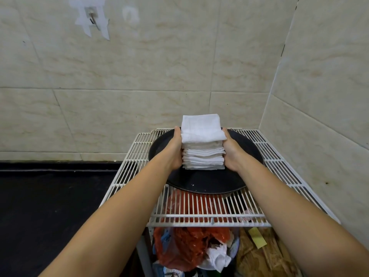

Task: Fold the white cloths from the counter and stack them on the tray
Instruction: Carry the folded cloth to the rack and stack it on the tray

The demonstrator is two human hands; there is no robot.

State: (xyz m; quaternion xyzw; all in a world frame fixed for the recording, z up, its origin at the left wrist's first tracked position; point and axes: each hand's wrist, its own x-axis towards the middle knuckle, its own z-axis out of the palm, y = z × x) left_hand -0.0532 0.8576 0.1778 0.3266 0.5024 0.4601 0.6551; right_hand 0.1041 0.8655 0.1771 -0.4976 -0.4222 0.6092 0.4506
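Fingers: both sets reach round the far sides of the cloth stack and are mostly hidden behind it; whether they lie spread or together I cannot tell, only that palms and thumbs press flat against the stack's two sides.
Wall: pale marbled tiles fill the back and right, with a small metal hook (91, 19) high on the left among patches of white residue.
Counter (50, 206): black surface running along the left, below the tiles.
Rack (209, 215): white wire shelf in the corner, carrying the tray.
Tray (199, 185): dark, round, resting on the rack, its near rim bare.
Bags (185, 248): red plastic and crumpled white paper under the rack, seen through and below the wires.
Stack of white cloths (202, 144): folded squares piled upright on the middle of the tray, the top one slightly askew.
Left hand (175, 150): pressed to the stack's left side.
Right hand (232, 151): pressed to its right side.
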